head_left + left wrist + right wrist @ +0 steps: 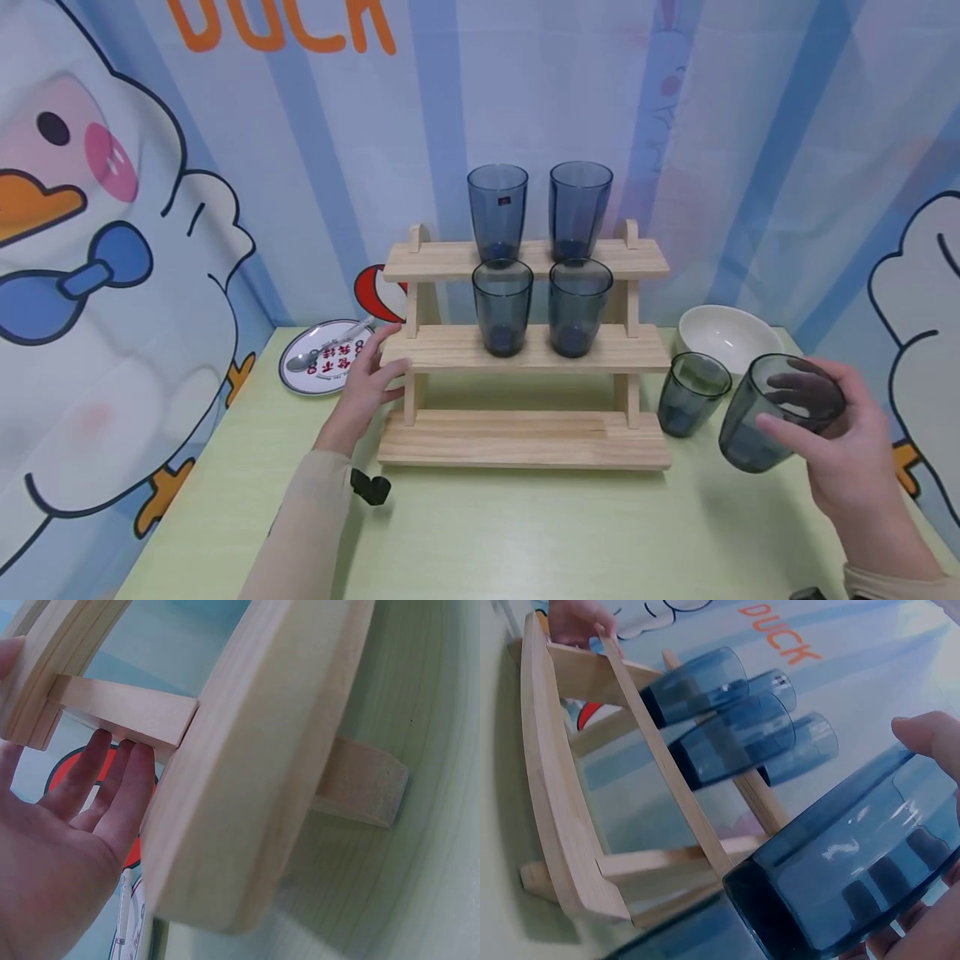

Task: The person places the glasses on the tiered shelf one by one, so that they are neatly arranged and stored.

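My right hand (855,450) grips a dark blue-grey drinking glass (780,417), tilted in the air at the right, thumb on the near side and fingers round the far side. Beside it, a similar glass (693,396) stands on the table. A three-tier wooden display rack (525,450) occupies the middle. At its left end my left hand (363,400) holds the middle tier; in the left wrist view, fingertips (139,761) touch the upright post. Two glasses (498,212) stand on the top tier and two more (502,308) on the middle one. The bottom tier bears nothing.
Behind the left hand lies a plate (300,379) with printed red characters and a spoon (303,361) on it. A white bowl (731,333) sits at the back right, behind the standing glass. A cartoon-printed curtain (330,167) hangs behind the pale green table (540,533).
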`<state>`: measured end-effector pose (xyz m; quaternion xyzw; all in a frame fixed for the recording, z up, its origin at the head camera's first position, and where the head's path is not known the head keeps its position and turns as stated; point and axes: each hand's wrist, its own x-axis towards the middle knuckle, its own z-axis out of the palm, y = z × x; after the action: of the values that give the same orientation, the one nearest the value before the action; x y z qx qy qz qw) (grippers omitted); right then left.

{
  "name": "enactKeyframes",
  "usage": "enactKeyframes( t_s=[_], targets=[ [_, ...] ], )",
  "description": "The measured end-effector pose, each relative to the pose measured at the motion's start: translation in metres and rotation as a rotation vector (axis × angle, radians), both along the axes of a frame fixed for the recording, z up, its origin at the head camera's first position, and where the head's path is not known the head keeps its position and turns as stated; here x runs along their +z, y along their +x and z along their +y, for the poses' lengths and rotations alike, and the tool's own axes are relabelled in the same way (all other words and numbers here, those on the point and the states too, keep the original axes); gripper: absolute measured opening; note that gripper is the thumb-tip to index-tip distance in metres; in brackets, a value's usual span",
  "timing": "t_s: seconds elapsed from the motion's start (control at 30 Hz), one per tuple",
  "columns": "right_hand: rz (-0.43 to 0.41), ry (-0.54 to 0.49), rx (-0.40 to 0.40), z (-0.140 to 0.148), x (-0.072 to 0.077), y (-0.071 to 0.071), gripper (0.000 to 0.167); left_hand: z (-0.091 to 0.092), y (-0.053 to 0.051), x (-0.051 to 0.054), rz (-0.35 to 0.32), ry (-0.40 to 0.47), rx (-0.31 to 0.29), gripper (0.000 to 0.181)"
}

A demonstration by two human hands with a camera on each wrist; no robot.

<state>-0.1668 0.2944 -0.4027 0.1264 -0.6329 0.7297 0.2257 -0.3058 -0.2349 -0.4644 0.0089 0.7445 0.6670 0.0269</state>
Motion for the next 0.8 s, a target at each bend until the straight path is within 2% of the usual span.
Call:
enactKeyframes(
  t_s=[0.13,0.53,0.8],
  targets=[
    [-0.007,0.004,0.063,-0.014,0.001,-0.002,0.071,0.0,0.0,-0.001,-0.001,0.003,-0.001,0.062],
    [-0.05,0.082,0.133,-0.055,0.004,-0.008,0.072,-0.001,0.001,0.0,0.004,-0.006,-0.002,0.062],
    [-0.052,0.099,0.227,-0.074,-0.002,-0.013,0.07,-0.001,0.001,0.0,0.003,-0.004,-0.002,0.062]
  ],
)
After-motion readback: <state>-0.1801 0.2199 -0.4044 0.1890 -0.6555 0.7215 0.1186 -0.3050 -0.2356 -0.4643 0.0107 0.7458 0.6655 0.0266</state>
